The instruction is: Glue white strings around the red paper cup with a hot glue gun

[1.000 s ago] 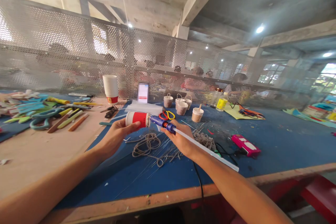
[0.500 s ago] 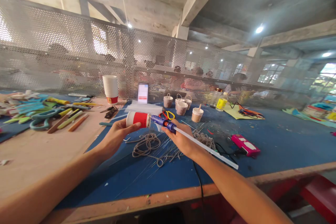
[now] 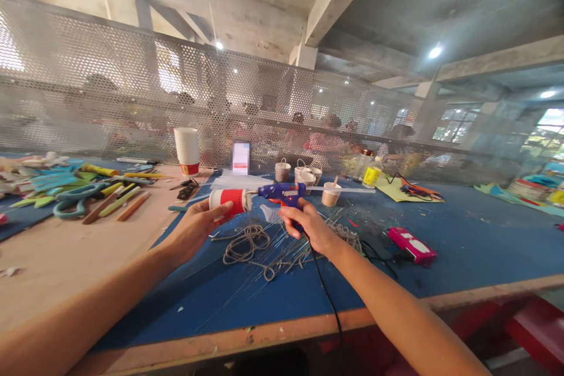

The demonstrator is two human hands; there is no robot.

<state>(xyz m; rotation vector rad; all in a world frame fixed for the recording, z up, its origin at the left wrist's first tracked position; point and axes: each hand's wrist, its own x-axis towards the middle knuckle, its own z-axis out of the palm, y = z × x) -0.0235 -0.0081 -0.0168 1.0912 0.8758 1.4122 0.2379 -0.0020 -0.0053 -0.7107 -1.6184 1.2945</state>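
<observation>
My left hand (image 3: 202, 220) grips a red and white paper cup (image 3: 233, 202) lying on its side in the air, its end turned to the right. A purple-blue hot glue gun (image 3: 278, 190) is in my right hand (image 3: 311, 224), fingers wrapped round the handle. Its nozzle points left and meets, or nearly meets, the right-hand end of the cup. A long clear glue stick (image 3: 352, 190) sticks out behind the gun. Below the hands lie a loose grey cord (image 3: 247, 247) and several thin wires (image 3: 282, 241) on the blue mat (image 3: 185, 299).
Small cord-covered cups (image 3: 282, 171) with handles stand behind the gun, beside another cup (image 3: 331, 194) with a stick. A stack of paper cups (image 3: 187, 150), scissors (image 3: 77, 200) and tools are on the left. A pink box (image 3: 412, 245) sits right. A perforated screen (image 3: 264, 111) closes the back.
My right hand has turned the glue gun from a slant to nearly level, its glue stick swinging up behind it. The cup has shifted slightly left and tilted a little.
</observation>
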